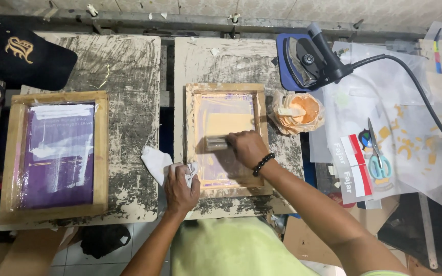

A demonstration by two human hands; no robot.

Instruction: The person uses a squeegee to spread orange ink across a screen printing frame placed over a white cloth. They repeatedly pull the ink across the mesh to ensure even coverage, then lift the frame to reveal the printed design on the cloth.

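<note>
Because the squeegee (pixel 216 142) has to be pressed flat across the mesh, the right hand (pixel 247 148) has its fingers clamped over the squeegee's top, near the centre of the frame. It lies crosswise inside the small wooden screen frame (pixel 193 138), at about mid-height of the screen, with a pale orange patch just above it. At the lower middle, the left hand (pixel 181 188) has its fingers closed on a crumpled white rag (pixel 155 163) and rests against the frame's lower left corner, apparently to steady it on the stained table (pixel 216 59). Just right of the frame sits a paper-wrapped tub of orange ink (pixel 299 110), within easy reach. Farther out, a second, larger screen with purple mesh (pixel 57 153) lies at the left, and a clothes iron (pixel 308 59) stands at the upper right beside scissors (pixel 377 153).
</note>
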